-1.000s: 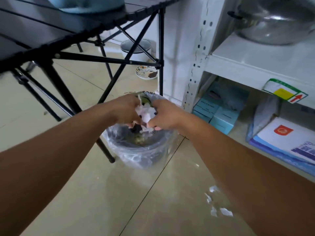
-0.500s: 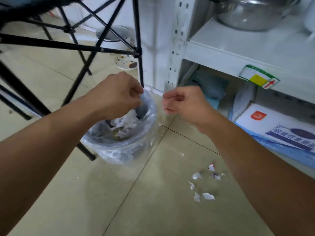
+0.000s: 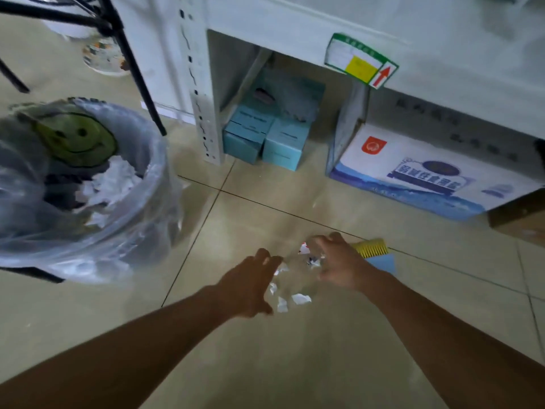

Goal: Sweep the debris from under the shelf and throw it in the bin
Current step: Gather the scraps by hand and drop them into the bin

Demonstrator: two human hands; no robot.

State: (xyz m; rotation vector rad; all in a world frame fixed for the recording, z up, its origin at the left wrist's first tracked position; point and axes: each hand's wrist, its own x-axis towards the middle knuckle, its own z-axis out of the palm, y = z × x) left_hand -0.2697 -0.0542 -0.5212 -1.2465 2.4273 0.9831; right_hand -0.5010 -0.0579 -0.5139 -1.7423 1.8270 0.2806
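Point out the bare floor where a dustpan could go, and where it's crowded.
Bare tile lies between the bin and the left hand, and near the camera between both forearms. Crowded: paper scraps between the hands, the right hand against the yellow brush, boxes under the shelf.

Two blue cartons [image 3: 265,137] beside a white printed box [image 3: 418,172], black table leg [image 3: 138,75], perhaps a bowl [image 3: 103,59] behind.

Your left hand [image 3: 250,286] and right hand [image 3: 339,265], both spread, flank the paper scraps [image 3: 298,293] between them on the floor [image 3: 295,364], seemingly untouched through blur, bin [image 3: 141,219] beyond your left.
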